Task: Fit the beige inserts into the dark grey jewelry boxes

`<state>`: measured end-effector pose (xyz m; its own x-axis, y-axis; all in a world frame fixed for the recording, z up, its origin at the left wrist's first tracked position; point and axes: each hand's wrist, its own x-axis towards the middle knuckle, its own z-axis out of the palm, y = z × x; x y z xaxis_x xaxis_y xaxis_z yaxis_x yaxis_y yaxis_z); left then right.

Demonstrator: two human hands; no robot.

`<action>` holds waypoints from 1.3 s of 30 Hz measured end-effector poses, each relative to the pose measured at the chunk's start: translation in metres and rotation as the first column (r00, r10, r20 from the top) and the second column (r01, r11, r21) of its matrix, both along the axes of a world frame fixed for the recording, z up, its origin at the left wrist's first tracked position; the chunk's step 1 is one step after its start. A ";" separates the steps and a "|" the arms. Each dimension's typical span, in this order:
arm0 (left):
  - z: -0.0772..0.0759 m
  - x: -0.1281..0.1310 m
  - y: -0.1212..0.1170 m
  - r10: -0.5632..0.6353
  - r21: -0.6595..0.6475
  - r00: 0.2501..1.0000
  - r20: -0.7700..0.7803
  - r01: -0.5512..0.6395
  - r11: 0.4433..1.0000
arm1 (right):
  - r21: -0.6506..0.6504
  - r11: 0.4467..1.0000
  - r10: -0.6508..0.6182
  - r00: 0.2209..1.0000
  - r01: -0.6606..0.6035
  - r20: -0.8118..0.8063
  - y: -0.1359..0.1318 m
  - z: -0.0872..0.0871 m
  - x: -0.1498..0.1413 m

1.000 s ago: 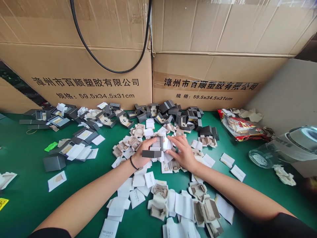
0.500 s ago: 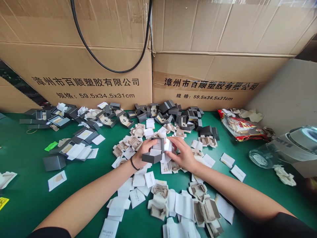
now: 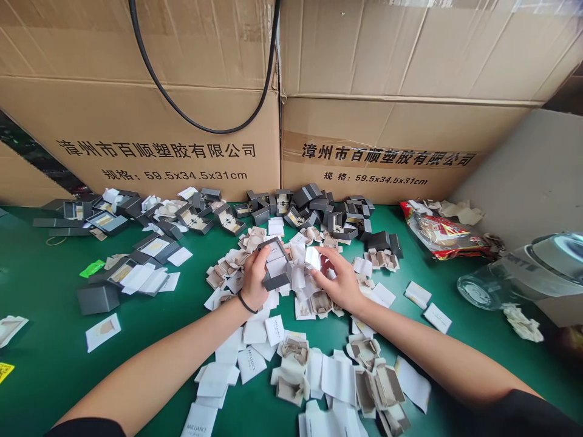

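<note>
My left hand (image 3: 255,279) is wrapped round a small dark grey jewellery box (image 3: 279,280). Its lid stands open, and white lining or card shows inside. Just to the right, my right hand (image 3: 340,280) pinches a small white paper piece (image 3: 312,258) between thumb and fingers, close beside the box. Below both hands lies a heap of crumpled white and beige card inserts (image 3: 321,302). Flat white cards (image 3: 252,363), some printed "BRILLIANCE", are spread nearer to me.
Many grey boxes (image 3: 310,195) line the back in front of large cartons (image 3: 182,121). More boxes (image 3: 98,297) and cards lie at left. A red snack bag (image 3: 444,232) and a clear bottle (image 3: 514,273) are at right on the green table (image 3: 155,358). A black cable (image 3: 200,127) hangs above.
The grey box has tilted in my left hand and shifted slightly left and up. My right hand has drawn a little to the right, with the white paper piece in it.
</note>
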<state>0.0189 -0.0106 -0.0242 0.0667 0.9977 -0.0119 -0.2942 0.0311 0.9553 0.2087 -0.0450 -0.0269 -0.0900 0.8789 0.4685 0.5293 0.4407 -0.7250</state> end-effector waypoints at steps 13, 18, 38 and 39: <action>0.010 0.018 0.000 -0.024 -0.160 0.991 0.128 0.044 0.986 | 0.024 0.999 0.044 0.999 -0.044 -0.006 -0.002 -0.001 0.000; 0.013 0.016 -0.002 -0.048 -0.155 0.997 0.053 0.056 0.986 | 0.052 0.997 0.061 0.998 -0.063 0.031 -0.002 -0.002 -0.001; 0.013 0.013 -0.004 -0.177 -0.094 0.983 0.057 0.182 0.979 | 0.047 0.994 0.092 0.995 -0.094 0.042 -0.003 0.000 -0.001; 0.012 0.013 -0.004 -0.183 -0.076 0.982 0.053 0.187 0.979 | 0.047 0.994 0.092 0.995 -0.094 0.041 -0.003 0.000 -0.001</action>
